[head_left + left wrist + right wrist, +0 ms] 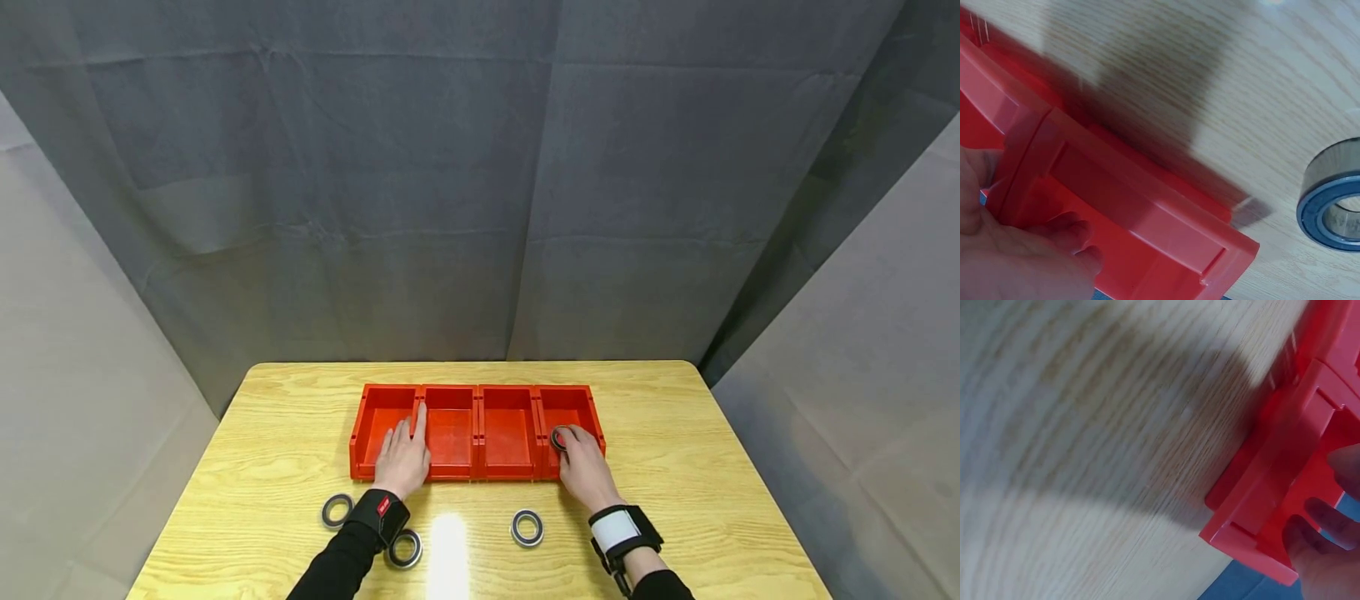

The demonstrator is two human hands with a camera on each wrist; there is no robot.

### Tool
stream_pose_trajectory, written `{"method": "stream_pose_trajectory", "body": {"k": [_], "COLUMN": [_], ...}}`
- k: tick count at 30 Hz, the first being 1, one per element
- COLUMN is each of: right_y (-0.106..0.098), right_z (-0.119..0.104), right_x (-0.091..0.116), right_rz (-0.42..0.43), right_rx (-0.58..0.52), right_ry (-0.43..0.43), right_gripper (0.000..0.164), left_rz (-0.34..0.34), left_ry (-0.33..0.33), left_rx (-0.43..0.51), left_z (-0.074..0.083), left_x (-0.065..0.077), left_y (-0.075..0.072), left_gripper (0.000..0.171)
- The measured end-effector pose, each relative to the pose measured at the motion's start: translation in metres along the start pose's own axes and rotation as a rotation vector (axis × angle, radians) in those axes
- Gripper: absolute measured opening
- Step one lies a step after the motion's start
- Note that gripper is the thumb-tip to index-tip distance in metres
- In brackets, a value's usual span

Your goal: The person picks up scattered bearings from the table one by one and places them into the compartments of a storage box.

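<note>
A row of joined red bins (477,467) with several compartments stands across the table. My right hand (587,473) pinches a ball bearing (554,439) over the rightmost compartment; in the right wrist view the fingers (1329,522) reach into that bin and the bearing is hidden. My left hand (405,460) lies over the wall between the two leftmost compartments, its index finger straight and pointing away. In the left wrist view, its other fingers (1069,234) dip inside the end bin.
Near the left wrist, two bearings lie on the wooden table (247,500): one bearing (327,514) beside the cuff, another bearing (405,565) partly behind it. A third bearing (527,542) lies in front of the bins. A grey curtain (420,208) hangs behind the table.
</note>
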State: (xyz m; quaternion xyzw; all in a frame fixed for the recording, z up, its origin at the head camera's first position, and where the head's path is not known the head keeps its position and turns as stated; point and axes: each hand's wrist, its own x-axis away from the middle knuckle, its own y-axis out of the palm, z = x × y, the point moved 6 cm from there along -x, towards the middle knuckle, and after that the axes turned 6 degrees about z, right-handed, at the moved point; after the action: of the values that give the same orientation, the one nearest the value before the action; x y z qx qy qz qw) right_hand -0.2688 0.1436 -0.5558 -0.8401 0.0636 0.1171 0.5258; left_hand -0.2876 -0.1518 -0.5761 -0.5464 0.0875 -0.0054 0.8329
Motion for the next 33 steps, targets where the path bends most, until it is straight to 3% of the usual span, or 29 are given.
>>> {"method": "stream_pose_trajectory", "body": {"k": [10, 17, 24, 33], "right_y": [-0.017, -0.016, -0.004, 0.015], "right_z": [-0.008, -0.012, -0.02, -0.037], "right_x": [0.03, 0.053, 0.073, 0.088], "right_rz": [0.07, 0.049, -0.05, -0.186], "right_rx": [-0.044, -0.078, -0.115, -0.092], "right_ry": [-0.088, -0.128, -0.148, -0.259], "right_gripper": [0.03, 0.028, 0.026, 0.029], "left_rz": [0.016, 0.013, 0.019, 0.027], "left_ry": [0.015, 0.013, 0.02, 0.021], "left_rx": [0.007, 0.01, 0.004, 0.014], "left_z": [0.001, 0.001, 0.002, 0.003], "left_x": [0.001, 0.001, 0.001, 0.002], "left_y": [-0.001, -0.002, -0.005, -0.007], "left_gripper": [0.075, 0.076, 0.075, 0.074]}}
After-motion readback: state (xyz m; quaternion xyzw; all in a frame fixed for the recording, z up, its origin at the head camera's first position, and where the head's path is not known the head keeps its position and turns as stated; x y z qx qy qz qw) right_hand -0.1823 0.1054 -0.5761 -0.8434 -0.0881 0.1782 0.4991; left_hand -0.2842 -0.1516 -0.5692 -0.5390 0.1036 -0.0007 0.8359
